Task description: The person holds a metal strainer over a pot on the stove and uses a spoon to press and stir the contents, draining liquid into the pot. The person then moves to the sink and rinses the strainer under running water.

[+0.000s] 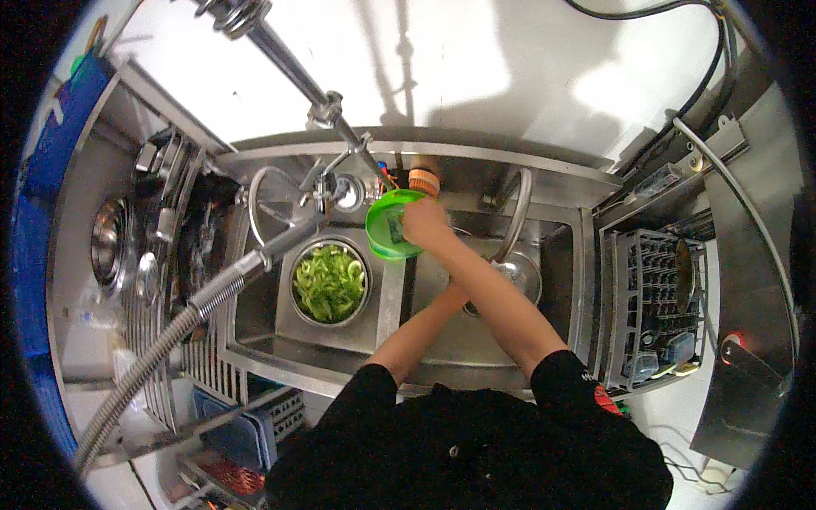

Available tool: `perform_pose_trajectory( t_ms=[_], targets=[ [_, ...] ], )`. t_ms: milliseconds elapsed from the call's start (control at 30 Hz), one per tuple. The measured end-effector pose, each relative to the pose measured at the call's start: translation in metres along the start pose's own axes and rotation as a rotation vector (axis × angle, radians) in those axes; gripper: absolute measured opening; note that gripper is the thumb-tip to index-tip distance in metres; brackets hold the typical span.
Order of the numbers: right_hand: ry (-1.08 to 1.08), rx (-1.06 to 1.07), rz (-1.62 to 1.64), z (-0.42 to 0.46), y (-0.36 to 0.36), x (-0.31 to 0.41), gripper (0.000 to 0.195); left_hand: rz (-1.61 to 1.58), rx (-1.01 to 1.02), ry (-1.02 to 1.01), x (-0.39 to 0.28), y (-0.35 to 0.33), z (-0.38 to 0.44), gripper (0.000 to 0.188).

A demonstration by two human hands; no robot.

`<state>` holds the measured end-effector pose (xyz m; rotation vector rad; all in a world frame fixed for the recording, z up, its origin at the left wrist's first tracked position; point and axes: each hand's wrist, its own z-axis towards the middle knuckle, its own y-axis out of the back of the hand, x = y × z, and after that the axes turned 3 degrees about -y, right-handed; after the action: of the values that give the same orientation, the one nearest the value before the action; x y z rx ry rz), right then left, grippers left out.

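My right hand point(426, 223) is at the right side of a bright green plastic bowl point(384, 242), near the back of the sink divider. A small dark patch, perhaps a scouring pad, shows inside the bowl by my fingers. Whether they grip the pad or the bowl, I cannot tell. My right forearm crosses over my left arm. Only the wrist of my left hand point(460, 296) shows, low in the right basin point(440, 338); its fingers are hidden behind the forearm. Close by, a round metal vessel point(534, 271) sits beneath the curved faucet point(519, 217).
A steel bowl of sliced green vegetables point(329, 284) stands in the left basin point(287, 338). A spring-hose sprayer point(223, 293) slants across the left side. An orange-lidded container point(423, 181) stands at the back. A grey dish rack point(663, 306) lies to the right.
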<state>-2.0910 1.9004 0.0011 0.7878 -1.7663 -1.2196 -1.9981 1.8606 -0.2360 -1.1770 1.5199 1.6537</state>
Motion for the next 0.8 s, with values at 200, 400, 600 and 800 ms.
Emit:
perform_pose_trajectory(
  t_ms=[200, 400, 600, 800],
  targets=[
    [0.025, -0.082, 0.001, 0.036, -0.053, -0.03, 0.02, -0.403, 0.139, -0.128, 0.008, -0.023, -0.01, 0.053],
    [-0.007, -0.132, 0.151, -0.008, 0.008, -0.005, 0.026, -0.406, 0.111, -0.141, 0.014, -0.028, -0.01, 0.055],
    [-0.075, -0.225, 0.402, -0.158, 0.033, -0.032, 0.046, -0.519, 0.39, 0.282, 0.036, 0.045, -0.021, 0.06],
    [-0.475, -0.348, 0.6, -0.262, -0.091, -0.138, 0.04, -0.734, 0.33, 0.586, 0.01, 0.037, -0.055, 0.07]
  ],
)
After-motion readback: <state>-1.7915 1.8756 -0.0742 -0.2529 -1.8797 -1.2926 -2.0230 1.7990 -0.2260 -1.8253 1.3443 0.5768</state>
